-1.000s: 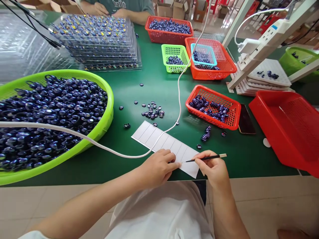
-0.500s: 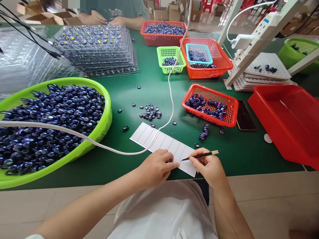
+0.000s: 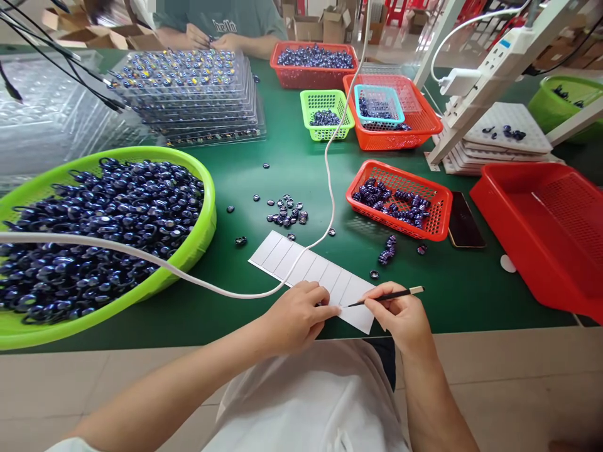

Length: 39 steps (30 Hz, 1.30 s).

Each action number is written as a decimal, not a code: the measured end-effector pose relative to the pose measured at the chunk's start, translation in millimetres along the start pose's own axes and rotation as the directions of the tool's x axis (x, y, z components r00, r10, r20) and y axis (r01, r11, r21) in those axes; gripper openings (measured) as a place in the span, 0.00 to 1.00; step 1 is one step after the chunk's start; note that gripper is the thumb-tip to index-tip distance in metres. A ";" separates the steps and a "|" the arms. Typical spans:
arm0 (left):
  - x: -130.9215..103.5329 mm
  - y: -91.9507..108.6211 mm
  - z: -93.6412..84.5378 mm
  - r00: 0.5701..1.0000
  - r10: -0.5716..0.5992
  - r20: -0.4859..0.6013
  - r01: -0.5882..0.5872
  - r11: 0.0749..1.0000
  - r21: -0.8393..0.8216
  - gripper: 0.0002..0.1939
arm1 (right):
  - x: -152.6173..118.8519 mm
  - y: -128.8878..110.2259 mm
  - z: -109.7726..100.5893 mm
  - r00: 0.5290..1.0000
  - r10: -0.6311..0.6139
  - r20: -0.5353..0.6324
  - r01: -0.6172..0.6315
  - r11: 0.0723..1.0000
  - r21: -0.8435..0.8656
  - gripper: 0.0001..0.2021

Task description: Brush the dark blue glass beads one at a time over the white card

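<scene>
One skinny black stick point(image 3: 401, 293), probably light and stiff, best held mid-shaft: I had right hand point(image 3: 402, 317) fingers pinching it over the near paper strip point(image 3: 325, 277); left hand point(image 3: 296, 317) fingers curled, couldn't tell on what.

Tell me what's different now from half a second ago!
The right hand and its thin black tool moved slightly right, away from the left hand's fingertips. I see nothing newly grabbed or let go. The left hand stayed over the white paper strip, and the loose dark pieces stayed put.
</scene>
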State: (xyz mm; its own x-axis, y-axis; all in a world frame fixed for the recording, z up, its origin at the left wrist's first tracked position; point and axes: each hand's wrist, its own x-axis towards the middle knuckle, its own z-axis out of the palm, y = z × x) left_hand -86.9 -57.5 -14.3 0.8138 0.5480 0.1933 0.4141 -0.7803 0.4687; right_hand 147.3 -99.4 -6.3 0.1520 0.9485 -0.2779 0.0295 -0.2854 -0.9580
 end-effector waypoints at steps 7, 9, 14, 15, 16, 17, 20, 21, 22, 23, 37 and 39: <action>6.8 5.8 -9.5 0.993 -0.117 -0.025 0.109 0.972 -0.207 0.21 | -6.4 4.8 -2.7 0.989 -0.064 -0.136 0.080 0.990 0.120 0.12; 15.8 9.4 -14.2 0.977 -0.213 -0.022 0.195 0.930 -0.311 0.19 | -6.5 8.8 -2.8 0.964 -0.130 -0.231 0.163 0.978 0.132 0.11; 54.8 12.3 -11.9 0.876 -0.472 0.099 0.433 0.679 -0.594 0.16 | -0.8 17.9 1.5 0.841 -0.319 -0.436 0.399 0.911 0.103 0.10; 62.7 11.3 -8.9 0.851 -0.504 0.144 0.462 0.592 -0.660 0.15 | 0.6 19.2 2.4 0.825 -0.342 -0.450 0.425 0.900 0.096 0.09; 69.5 10.0 -5.6 0.828 -0.529 0.183 0.481 0.505 -0.717 0.14 | 2.0 20.4 2.9 0.815 -0.356 -0.458 0.443 0.891 0.096 0.09; 75.0 8.5 -2.1 0.810 -0.545 0.218 0.491 0.424 -0.761 0.13 | 3.1 21.4 3.1 0.809 -0.361 -0.463 0.453 0.886 0.101 0.09; 82.3 3.8 5.7 0.785 -0.546 0.293 0.494 0.266 -0.828 0.11 | 4.7 23.4 2.7 0.805 -0.348 -0.481 0.458 0.879 0.130 0.08; 82.2 2.4 7.1 0.786 -0.536 0.308 0.491 0.237 -0.838 0.10 | 4.6 23.6 2.7 0.806 -0.341 -0.483 0.455 0.879 0.138 0.08; 81.5 1.2 7.9 0.789 -0.526 0.318 0.486 0.215 -0.847 0.10 | 4.4 23.6 2.8 0.808 -0.337 -0.483 0.452 0.880 0.143 0.08; 80.3 0.2 8.1 0.792 -0.518 0.324 0.480 0.198 -0.855 0.10 | 3.9 23.4 3.1 0.810 -0.334 -0.483 0.448 0.882 0.142 0.08; 76.3 1.8 -0.5 0.794 -0.499 0.347 0.496 0.202 -0.845 0.13 | 1.9 21.4 3.0 0.820 -0.310 -0.480 0.438 0.881 0.178 0.08; 76.2 2.0 -3.6 0.802 -0.480 0.356 0.507 0.232 -0.830 0.13 | 1.8 20.5 3.3 0.821 -0.311 -0.478 0.445 0.874 0.197 0.08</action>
State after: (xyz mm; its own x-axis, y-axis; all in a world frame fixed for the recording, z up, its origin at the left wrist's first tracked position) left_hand -25.5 -16.2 4.5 0.5985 0.7069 -0.3769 0.1706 0.3472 0.9221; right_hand 145.0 -103.1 -26.7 0.5882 0.8021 0.1034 -0.1009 0.1996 -0.9747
